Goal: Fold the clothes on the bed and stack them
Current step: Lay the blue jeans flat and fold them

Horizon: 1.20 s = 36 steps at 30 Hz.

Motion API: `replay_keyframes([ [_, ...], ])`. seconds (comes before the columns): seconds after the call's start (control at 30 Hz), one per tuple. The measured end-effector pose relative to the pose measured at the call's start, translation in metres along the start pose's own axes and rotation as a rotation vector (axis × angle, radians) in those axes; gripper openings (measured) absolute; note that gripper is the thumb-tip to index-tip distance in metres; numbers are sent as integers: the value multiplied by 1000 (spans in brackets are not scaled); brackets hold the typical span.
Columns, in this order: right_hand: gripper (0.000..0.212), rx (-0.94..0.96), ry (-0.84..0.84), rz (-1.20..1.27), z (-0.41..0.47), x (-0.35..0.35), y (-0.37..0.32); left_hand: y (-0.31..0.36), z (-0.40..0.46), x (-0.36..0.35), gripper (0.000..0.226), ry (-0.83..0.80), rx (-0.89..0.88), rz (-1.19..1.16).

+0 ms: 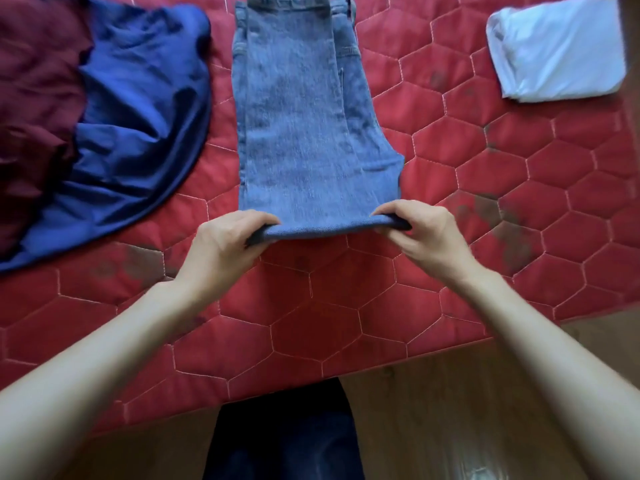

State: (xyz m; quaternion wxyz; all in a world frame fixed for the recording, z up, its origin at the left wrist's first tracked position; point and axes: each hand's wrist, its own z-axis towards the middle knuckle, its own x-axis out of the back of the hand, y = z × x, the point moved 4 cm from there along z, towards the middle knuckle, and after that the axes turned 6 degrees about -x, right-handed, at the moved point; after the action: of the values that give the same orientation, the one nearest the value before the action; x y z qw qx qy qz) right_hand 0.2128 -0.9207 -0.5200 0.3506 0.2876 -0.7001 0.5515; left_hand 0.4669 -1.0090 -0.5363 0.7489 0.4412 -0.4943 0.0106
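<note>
A pair of light blue jeans (298, 109) lies folded lengthwise in the middle of the red quilted bed (450, 174), waistband at the far end. My left hand (225, 247) pinches the near folded edge at its left corner. My right hand (422, 233) pinches the same edge at its right corner, and the edge is lifted slightly off the quilt. A crumpled dark blue garment (138, 133) lies to the left, partly under a maroon garment (34, 98). A folded white garment (557, 50) rests at the far right.
The bed's near edge runs diagonally, with wooden floor (450, 410) below it at the right. My own dark trousers (284, 434) show at the bottom centre. Bare quilt lies between the jeans and the white garment.
</note>
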Motion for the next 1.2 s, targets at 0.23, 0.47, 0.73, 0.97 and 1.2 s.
replay_keyframes([
  [0.23, 15, -23, -206, 127, 10, 42, -14, 16, 12, 40, 21, -64, 142, -224],
  [0.47, 23, -204, 43, 444, 120, 38, 2, -49, 94, 48, 26, 204, 392, -352],
  [0.73, 21, -297, 163, 427, 247, 2, 29, -131, 190, 41, 24, 253, 517, -262],
  [0.97, 18, -387, 195, 342, 307, -13, 46, -168, 245, 29, 24, 215, 526, -156],
  [1.2, 21, -443, 218, 339, 311, -21, 51, -113, 253, 11, 43, 165, 141, 378],
])
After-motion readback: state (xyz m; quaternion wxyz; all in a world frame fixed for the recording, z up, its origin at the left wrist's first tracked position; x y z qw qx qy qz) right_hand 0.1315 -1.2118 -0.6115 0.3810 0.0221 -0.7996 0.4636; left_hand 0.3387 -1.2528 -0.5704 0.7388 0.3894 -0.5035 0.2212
